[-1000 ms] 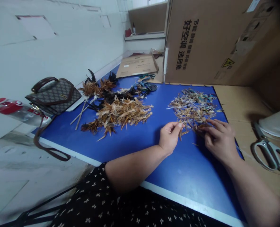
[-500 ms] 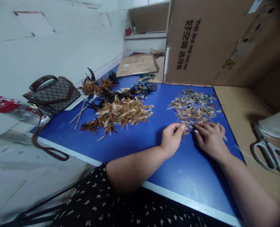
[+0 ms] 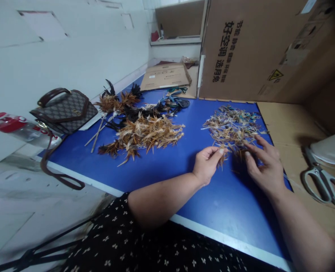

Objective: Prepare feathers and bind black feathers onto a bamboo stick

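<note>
The left hand [image 3: 206,166] grasps a small tuft of brown feathers [image 3: 222,163] between thumb and forefinger, just above the blue bench [image 3: 226,211] on the near side of a loose pile of feathers [image 3: 232,128]. That pile, mixed brown, whitish and bluish, lies close to the bench's right edge, toward its far right corner. The right hand [image 3: 266,166] is released, thumb apart from the spread fingers, with its fingertips at the pile's near right fringe; whether they touch it I cannot tell. Well apart from both hands, toward the bench's left end, lies a heap of golden-brown feathers [image 3: 149,132], with black feathers [image 3: 145,112] behind it and two crossed pale sticks [image 3: 97,132] to its left. A patterned handbag [image 3: 67,109] sits at the left end, its brown strap [image 3: 62,177] hanging over the near edge, and a red-capped bottle [image 3: 23,130] is just beside it. A cardboard sheet [image 3: 167,77] lies near the far left corner, and a large printed cardboard panel [image 3: 255,49] stands along the far edge. Beyond the right edge, scissors [image 3: 320,181] lie on more cardboard [image 3: 280,124].
</note>
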`<state>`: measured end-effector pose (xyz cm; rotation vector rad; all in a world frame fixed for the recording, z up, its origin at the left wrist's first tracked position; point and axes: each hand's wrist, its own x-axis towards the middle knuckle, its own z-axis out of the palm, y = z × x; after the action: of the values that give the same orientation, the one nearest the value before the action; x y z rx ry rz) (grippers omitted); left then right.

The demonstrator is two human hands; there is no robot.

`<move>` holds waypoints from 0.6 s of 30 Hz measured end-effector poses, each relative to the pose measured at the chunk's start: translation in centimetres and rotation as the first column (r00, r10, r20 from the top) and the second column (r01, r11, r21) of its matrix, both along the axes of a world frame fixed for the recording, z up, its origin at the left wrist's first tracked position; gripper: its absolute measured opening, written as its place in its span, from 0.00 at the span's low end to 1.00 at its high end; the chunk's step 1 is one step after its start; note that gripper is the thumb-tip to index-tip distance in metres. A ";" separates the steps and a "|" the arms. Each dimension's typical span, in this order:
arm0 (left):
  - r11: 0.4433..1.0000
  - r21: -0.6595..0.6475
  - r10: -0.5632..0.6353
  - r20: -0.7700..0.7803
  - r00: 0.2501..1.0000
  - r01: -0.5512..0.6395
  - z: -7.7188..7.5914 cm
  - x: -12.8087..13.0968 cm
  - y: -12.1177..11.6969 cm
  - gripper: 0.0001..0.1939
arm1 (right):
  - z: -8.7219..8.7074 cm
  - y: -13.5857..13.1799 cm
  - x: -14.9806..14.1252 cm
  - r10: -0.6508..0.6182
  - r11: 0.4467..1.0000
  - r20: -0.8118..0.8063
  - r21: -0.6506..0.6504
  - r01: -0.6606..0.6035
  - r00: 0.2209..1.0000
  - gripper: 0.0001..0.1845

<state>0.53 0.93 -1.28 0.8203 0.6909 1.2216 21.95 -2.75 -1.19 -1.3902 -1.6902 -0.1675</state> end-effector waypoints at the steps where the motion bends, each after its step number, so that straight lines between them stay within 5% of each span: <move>1: 0.999 -0.016 -0.037 0.036 0.999 0.038 0.0 0.0 0.0 0.20 | 0.4 -0.2 -0.5 0.044 0.999 -0.002 0.016 -0.043 0.999 0.19; 8: 0.928 -0.095 -0.348 0.116 0.930 0.360 -0.3 0.1 -0.4 0.31 | 1.9 -1.0 -2.4 0.290 0.957 0.010 -0.001 -0.290 0.957 0.30; 18: 0.939 -0.052 -0.340 -0.007 0.940 0.339 -0.4 -0.2 0.0 0.33 | 1.5 -0.5 -2.1 0.364 0.930 0.079 0.019 -0.366 0.928 0.36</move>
<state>0.29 0.91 -1.70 0.8677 0.5618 0.8831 19.90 -3.29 0.36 -1.0312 -1.9672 -0.0354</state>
